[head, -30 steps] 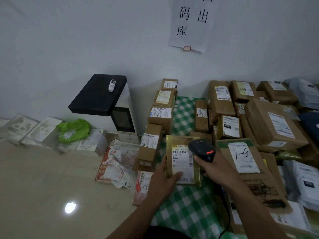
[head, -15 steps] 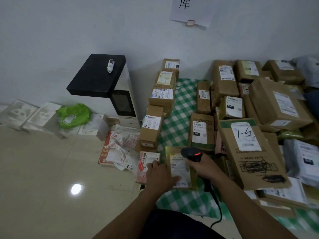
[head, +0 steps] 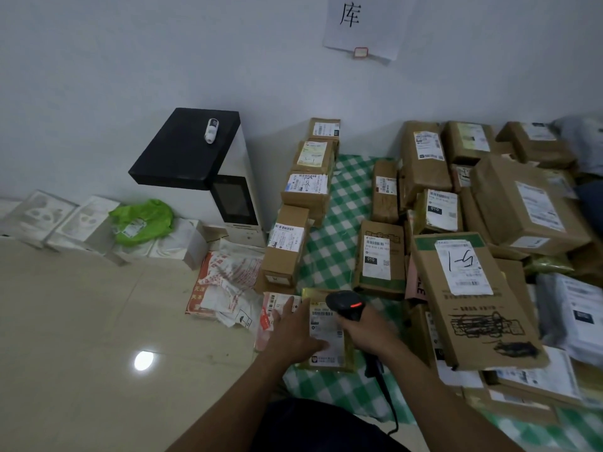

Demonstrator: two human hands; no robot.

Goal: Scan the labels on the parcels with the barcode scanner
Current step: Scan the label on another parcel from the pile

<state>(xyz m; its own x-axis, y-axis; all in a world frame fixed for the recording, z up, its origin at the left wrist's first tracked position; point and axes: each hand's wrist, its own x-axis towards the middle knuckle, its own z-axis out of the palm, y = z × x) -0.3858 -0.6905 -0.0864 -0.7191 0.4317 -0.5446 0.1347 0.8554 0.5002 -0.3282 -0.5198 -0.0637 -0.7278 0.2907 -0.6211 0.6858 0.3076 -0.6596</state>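
Yellow padded parcel [head: 331,327] lies on the green checked cloth [head: 342,203] under the flat, open-fingered left grip [head: 292,331]. The right grip [head: 362,334] clasps the black corded barcode scanner [head: 346,303] over its label. Many brown cardboard parcels [head: 522,203] probably await scanning.

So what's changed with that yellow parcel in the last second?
The left hand has lowered the yellow parcel from in front of the barcode scanner down onto the green checked cloth, beside the pink parcel, and now rests flat on it instead of gripping it. The right hand still holds the barcode scanner; the other parcels haven't moved.
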